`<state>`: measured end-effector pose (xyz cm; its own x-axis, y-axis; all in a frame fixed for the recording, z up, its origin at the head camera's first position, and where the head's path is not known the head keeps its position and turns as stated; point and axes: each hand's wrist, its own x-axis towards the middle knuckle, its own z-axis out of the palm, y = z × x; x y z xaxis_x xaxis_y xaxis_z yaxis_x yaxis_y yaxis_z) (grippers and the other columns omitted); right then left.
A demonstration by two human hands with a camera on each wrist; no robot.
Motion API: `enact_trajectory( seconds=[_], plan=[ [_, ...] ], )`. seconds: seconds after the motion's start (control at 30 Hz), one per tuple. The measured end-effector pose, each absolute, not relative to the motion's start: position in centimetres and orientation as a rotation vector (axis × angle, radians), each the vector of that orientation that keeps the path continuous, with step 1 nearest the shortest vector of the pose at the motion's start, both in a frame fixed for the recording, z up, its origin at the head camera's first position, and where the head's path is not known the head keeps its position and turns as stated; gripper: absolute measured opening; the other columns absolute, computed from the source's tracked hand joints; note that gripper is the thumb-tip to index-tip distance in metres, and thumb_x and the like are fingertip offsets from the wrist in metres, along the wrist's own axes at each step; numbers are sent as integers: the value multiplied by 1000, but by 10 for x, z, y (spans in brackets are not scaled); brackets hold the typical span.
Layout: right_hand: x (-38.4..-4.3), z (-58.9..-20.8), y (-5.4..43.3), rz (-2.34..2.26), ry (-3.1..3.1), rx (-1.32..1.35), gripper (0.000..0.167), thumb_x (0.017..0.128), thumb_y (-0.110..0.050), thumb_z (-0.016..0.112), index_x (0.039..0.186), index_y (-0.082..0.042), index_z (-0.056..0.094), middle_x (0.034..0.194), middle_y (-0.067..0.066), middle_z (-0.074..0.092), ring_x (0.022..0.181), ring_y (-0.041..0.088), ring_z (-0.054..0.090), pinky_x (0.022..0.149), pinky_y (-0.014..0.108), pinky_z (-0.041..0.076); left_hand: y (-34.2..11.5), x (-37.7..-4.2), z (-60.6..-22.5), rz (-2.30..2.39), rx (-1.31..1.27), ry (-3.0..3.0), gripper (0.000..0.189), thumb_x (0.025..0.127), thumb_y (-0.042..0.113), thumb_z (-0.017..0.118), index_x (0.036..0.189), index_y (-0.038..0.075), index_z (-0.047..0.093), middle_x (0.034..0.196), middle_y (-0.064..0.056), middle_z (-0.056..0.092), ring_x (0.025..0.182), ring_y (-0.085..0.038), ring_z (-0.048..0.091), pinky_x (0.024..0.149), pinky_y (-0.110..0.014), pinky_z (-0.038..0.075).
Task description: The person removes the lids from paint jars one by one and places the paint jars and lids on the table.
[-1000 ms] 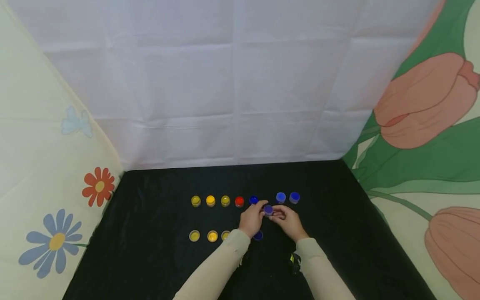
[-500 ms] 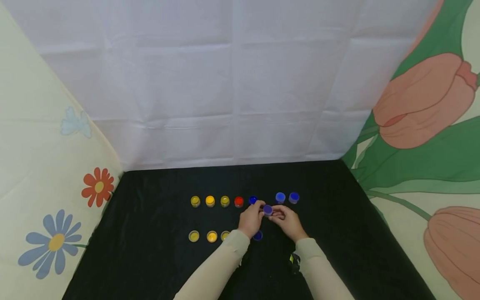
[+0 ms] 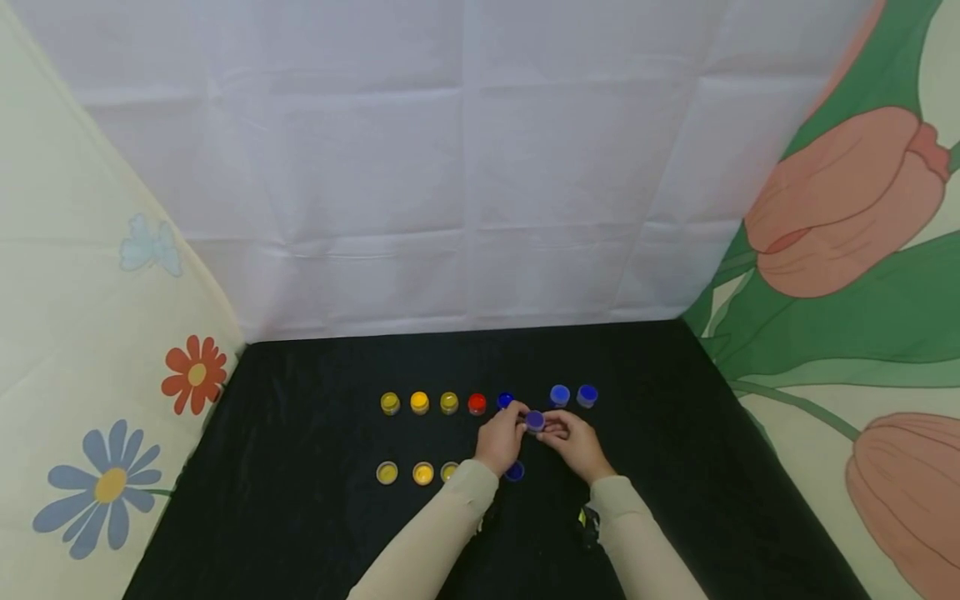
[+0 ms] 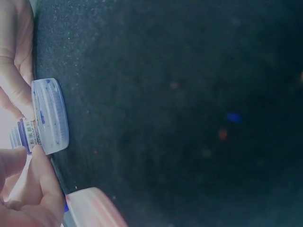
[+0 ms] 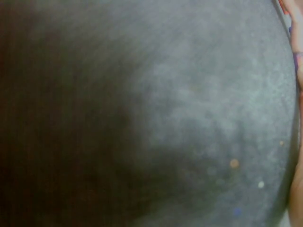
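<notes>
A creased white sheet (image 3: 360,167) hangs behind the black-covered worktop (image 3: 300,533). Cream fabric (image 3: 67,317) on the left bears a blue daisy (image 3: 109,485), a red flower (image 3: 197,375) and a pale-blue butterfly (image 3: 152,247); the right shows pink tulips (image 3: 847,200) among green leaves (image 3: 862,312).

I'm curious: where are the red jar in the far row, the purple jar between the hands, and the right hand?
Red jar (image 3: 477,403): head view, on its top.
Purple jar (image 3: 534,420): head view, on its top.
Right hand (image 3: 577,442): head view, on its middle.
</notes>
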<state>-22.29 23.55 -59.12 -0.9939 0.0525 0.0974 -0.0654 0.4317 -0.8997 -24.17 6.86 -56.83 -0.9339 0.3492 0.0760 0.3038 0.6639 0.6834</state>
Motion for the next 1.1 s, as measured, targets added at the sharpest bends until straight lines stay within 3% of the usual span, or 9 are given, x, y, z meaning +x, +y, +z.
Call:
enact_trajectory(
  seconds=[0.27, 0.8, 1.1],
  plan=[
    [-223, -590, 234, 1634, -2550, 30, 28, 86, 8, 75, 113, 7, 68, 100, 16, 71, 88, 18, 69, 77, 20, 56, 65, -241, -571, 1104, 661, 2913, 28, 101, 11, 62, 128, 20, 66, 101, -6, 71, 86, -21, 65, 77, -41, 54],
    [-223, -591, 236, 1642, -2544, 29, 28, 86, 10, 74, 113, 8, 67, 101, 16, 71, 88, 17, 69, 76, 19, 55, 62, -245, -569, 1172, 632, 2808, 23, 102, 15, 61, 125, 19, 62, 113, -6, 72, 101, -21, 68, 88, -44, 54],
    [-223, -591, 236, 1617, -2568, 16, 28, 87, 7, 74, 114, 7, 67, 102, 16, 71, 90, 22, 69, 78, 22, 56, 62, -243, -566, 1118, 676, 2838, 26, 102, 16, 61, 128, 18, 64, 104, -6, 70, 92, -21, 66, 83, -43, 54]
  ],
)
